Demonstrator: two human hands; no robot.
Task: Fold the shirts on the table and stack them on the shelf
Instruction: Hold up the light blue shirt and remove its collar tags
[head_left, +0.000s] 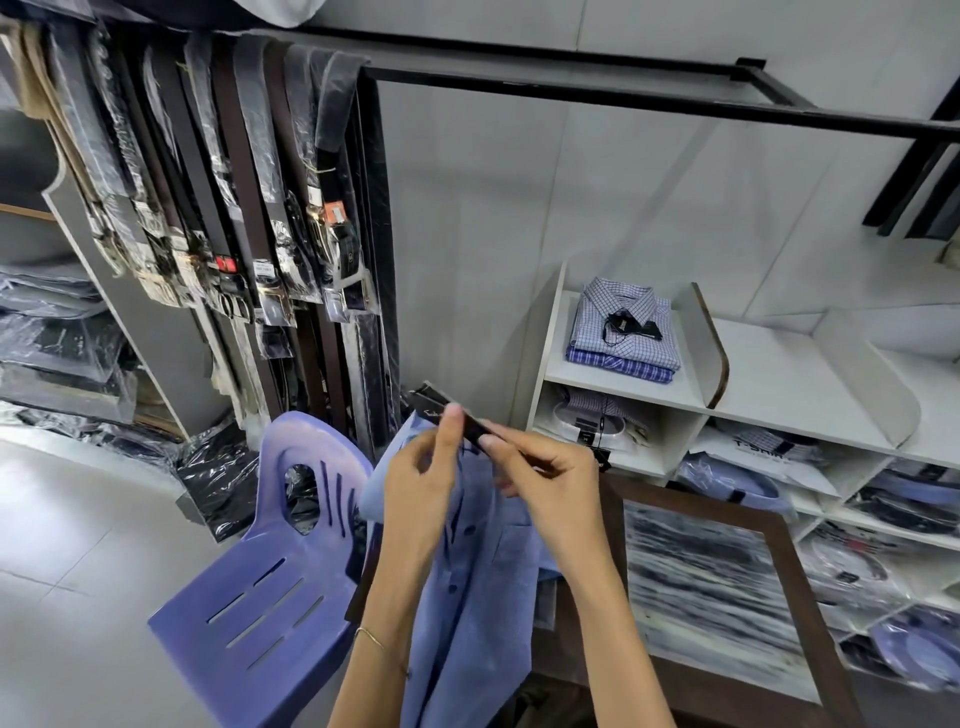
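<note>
While both hands hold a light blue shirt (483, 587) up above the desk (800, 566), the left hand (421, 488) and right hand (550, 483) pinch its black tag (457, 415) between curled fingers. Beyond the desk, a white shelf (779, 384) carries folded checked shirts (623, 332). Left of the desk stands a purple chair (270, 587).

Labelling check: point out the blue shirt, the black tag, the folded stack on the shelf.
blue shirt (483, 587), head view, button placket
black tag (470, 428), head view, middle strip between fingertips
folded stack (623, 332), head view, top checked shirt's front
</note>
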